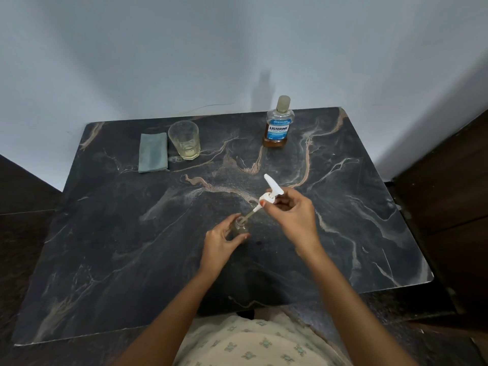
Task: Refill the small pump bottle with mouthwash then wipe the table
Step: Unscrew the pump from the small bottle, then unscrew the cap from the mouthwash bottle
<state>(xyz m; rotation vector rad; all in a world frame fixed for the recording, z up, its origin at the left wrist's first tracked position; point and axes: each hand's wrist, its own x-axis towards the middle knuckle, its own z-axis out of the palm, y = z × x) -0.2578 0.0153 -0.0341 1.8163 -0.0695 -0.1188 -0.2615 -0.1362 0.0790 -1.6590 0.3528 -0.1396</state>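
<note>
Right hand [291, 216] pinching white pump head [272, 190], tilted — dip tube slanting down into open neck of small bottle [240, 227]. Left hand [221, 241] curled round bottle, upright near table [105, 233] centre. Farther back: mouthwash bottle [278, 125], capped, part full, by wall. Back left — glass [184, 140] holding little pale liquid, just beside folded cloth [153, 152].
</note>
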